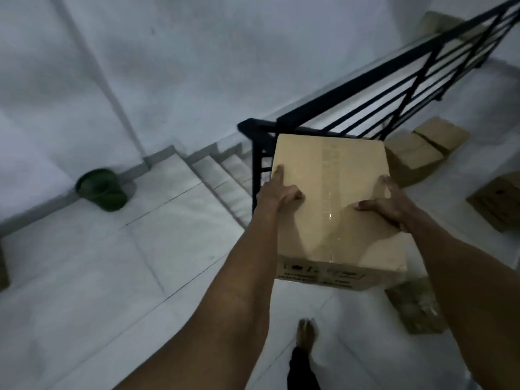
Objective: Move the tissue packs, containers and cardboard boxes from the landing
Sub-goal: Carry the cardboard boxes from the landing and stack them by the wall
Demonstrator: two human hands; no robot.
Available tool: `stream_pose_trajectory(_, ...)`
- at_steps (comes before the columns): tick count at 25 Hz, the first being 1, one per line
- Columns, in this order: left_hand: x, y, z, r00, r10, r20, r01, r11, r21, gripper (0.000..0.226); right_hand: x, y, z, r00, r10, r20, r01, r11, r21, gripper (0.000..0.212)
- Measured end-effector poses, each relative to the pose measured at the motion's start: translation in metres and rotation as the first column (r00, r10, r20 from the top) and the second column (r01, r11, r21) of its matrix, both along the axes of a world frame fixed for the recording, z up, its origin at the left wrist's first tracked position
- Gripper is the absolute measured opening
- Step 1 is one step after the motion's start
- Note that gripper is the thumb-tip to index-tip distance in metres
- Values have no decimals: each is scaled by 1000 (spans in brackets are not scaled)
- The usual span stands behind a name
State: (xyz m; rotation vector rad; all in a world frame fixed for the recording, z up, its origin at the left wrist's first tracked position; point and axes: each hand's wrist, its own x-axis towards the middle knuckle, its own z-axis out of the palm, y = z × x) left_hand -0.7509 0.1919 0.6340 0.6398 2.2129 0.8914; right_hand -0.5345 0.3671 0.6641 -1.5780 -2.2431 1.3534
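A sealed brown cardboard box with a taped top seam and black print on its near side is held off the floor in front of me. My left hand presses on its top left, index finger stretched out along the edge. My right hand grips the top right. Two more cardboard boxes sit on the landing floor beyond it by the railing, and another box lies at the right edge. A further box shows behind the railing at the top right.
A black metal railing runs from the centre up to the right, its post beside the held box. Steps descend on the left past a dark green container by the wall. A patterned pack lies under the box; my bare foot is below.
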Motion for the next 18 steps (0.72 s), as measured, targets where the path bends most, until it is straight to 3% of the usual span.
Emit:
stream_pose_trajectory(9, -141, -353, 4, 932, 362, -17, -363, 929, -69, 102, -221, -283, -26, 937, 314, -149, -338, 924, -179, 131)
stream_pose_trajectory(18, -298, -577, -48, 771, 633, -76, -636, 771, -34, 90, -470, -479, -85, 787, 611, -89, -616, 766, -185, 133)
